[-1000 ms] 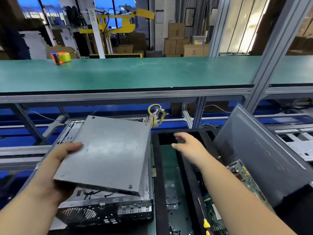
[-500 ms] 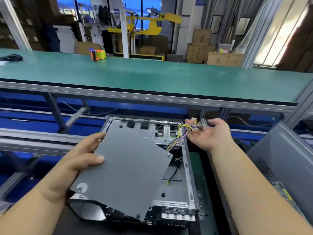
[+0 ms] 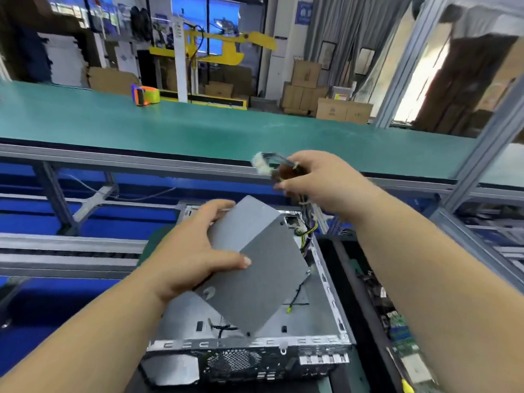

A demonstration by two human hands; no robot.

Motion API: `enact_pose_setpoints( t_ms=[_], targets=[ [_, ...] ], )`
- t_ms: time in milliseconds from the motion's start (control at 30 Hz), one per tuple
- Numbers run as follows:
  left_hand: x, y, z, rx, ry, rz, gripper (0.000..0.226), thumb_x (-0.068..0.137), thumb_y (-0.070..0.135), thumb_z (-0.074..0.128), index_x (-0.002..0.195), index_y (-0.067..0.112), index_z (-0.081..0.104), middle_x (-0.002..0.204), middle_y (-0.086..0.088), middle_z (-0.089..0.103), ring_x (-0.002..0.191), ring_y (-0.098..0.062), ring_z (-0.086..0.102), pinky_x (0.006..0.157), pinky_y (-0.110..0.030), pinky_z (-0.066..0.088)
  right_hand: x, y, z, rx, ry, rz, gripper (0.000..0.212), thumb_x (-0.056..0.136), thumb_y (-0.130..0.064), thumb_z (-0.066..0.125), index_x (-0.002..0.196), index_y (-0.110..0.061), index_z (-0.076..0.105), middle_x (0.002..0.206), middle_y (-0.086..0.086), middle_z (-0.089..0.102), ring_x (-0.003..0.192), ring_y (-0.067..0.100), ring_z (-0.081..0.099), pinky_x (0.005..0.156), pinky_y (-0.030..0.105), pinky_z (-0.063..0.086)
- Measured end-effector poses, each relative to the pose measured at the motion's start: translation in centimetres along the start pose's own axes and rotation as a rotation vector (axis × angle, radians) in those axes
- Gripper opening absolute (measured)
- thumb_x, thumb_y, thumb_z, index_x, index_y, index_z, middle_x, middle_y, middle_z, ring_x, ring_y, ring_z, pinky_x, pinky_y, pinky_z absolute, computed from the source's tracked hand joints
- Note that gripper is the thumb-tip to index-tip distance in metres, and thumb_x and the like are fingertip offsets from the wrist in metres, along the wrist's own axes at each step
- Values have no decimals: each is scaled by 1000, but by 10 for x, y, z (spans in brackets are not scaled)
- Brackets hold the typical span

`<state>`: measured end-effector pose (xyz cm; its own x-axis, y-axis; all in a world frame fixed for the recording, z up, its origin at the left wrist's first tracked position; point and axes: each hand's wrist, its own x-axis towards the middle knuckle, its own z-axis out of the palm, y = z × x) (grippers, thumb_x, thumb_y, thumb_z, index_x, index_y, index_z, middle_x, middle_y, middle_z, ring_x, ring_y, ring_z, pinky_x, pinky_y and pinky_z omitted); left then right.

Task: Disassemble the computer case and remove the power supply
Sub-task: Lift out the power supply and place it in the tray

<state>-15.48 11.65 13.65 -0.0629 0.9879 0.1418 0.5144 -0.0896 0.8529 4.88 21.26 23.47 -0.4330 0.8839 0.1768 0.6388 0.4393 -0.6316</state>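
The grey metal power supply (image 3: 261, 268) hangs tilted above the open computer case (image 3: 317, 313), one corner pointing down. My left hand (image 3: 195, 251) grips its left edge, thumb across the top face. My right hand (image 3: 314, 180) is raised higher and holds the supply's cable bundle (image 3: 307, 228), with the white connectors (image 3: 262, 163) sticking out to the left of its fingers. The wires run down from that hand to the supply's far right side. The case floor is bare metal with a few thin loose wires.
A green bench top (image 3: 226, 131) runs across behind, with an orange-green tape dispenser (image 3: 146, 95) on it. A black tray (image 3: 340, 279) holding circuit boards (image 3: 402, 330) and a yellow-handled screwdriver (image 3: 407, 386) lies right of the case. Metal frame posts (image 3: 487, 154) rise at right.
The power supply has been lifted and rotated clear of the case by my left hand. My right hand took the cable bundle and raised it up and to the right.
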Motion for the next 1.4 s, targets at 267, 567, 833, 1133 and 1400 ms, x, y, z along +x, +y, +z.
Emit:
enact_pose_setpoints(
  t_ms=[267,567,833,1133,1400],
  targets=[
    [10,17,18,158,-122,126,96,38,60,78,111,35,20,117,14,57,102,-12,59,82,-37,50,-30,-4,17,-328,-231,-18,45,85,-46,68,116,-19,52,101,-4,61,88,18,60,73,34,50],
    [12,46,43,277,-141,244,95,42,54,83,110,32,21,106,17,54,100,-20,61,82,-44,53,-47,27,-10,-589,-377,-270,121,51,-64,85,148,-39,19,140,-7,48,127,14,44,104,32,39],
    [33,100,90,426,-227,359,93,48,47,83,112,30,18,113,7,61,97,-25,62,77,-42,53,-64,65,-64,-762,-333,-311,117,45,-78,77,142,-34,29,117,-7,55,105,17,56,83,35,47],
    [75,140,175,467,-328,377,94,47,51,81,114,32,17,113,6,61,97,-25,62,75,-44,54,-66,139,-125,-819,-393,-215,103,41,-85,70,124,-30,43,94,-9,56,88,18,57,79,39,52],
    [109,112,207,343,-279,237,101,49,57,85,124,42,19,126,20,51,121,-7,47,95,-29,42,-63,224,-112,-617,-205,-103,71,46,-87,57,95,-37,53,84,-13,52,84,14,50,63,34,39]
  ],
)
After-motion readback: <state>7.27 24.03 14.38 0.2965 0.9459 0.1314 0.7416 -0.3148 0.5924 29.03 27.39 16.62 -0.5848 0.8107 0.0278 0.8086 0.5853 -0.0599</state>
